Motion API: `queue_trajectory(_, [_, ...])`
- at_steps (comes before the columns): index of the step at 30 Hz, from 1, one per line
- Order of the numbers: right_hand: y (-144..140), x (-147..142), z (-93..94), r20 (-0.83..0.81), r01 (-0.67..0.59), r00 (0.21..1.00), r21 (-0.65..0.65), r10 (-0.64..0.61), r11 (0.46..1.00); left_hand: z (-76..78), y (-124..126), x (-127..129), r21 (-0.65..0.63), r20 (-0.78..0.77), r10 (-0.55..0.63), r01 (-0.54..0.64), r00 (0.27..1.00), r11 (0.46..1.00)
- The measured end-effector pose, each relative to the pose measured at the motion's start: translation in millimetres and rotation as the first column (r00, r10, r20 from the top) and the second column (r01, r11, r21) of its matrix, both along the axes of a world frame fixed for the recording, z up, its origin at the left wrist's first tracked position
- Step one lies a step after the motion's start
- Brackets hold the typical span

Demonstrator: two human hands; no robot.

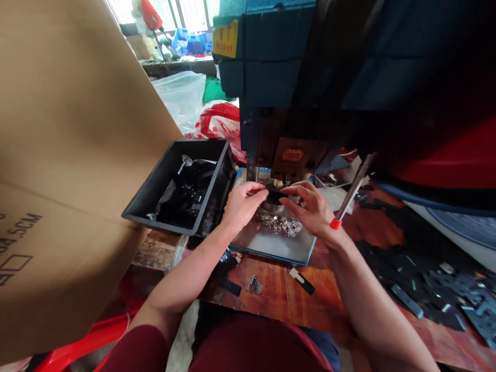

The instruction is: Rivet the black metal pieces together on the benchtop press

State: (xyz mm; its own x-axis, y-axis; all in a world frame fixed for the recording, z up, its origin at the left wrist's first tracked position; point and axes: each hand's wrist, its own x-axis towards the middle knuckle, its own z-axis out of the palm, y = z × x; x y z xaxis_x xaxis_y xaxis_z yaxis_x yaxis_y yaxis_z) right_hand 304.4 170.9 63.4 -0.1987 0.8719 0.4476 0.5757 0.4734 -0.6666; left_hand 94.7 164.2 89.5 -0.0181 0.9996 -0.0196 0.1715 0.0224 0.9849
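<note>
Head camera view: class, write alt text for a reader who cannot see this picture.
A person's left hand and right hand together pinch a small black piece under the head of a blue press machine, above a pile of small shiny metal parts. A black bin of black pieces sits left, beside a large cardboard box.
</note>
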Motion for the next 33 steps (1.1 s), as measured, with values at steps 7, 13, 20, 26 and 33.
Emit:
queue_trajectory(7, [20.7,5.6,-3.9,0.083,-0.008,0.996,-0.026,0.01,1.0,-16.9,26.5,1.8,0.16,-0.237,0.004,0.035,0.972,0.987])
queue_trajectory(13, [13.0,5.6,1.1,0.3,-0.091,0.953,0.136,0.047,0.986,-22.0,25.4,-1.7,0.2,-0.26,-0.019,0.074,0.965,0.977])
queue_trajectory(20, [-4.3,-0.8,4.8,0.592,-0.035,0.789,0.309,-0.164,0.95,-13.6,21.1,-1.2,0.334,-0.495,0.007,0.183,0.869,0.924])
queue_trajectory(26, [-12.1,-7.1,12.1,0.67,-0.087,0.726,0.313,-0.155,0.946,-3.2,15.2,0.0,0.307,-0.674,-0.001,0.282,0.739,0.909])
queue_trajectory(33, [-14.0,-4.4,-2.3,0.589,-0.05,0.801,0.238,-0.103,0.97,-4.0,10.2,0.0,0.309,-0.693,0.001,0.295,0.721,0.904])
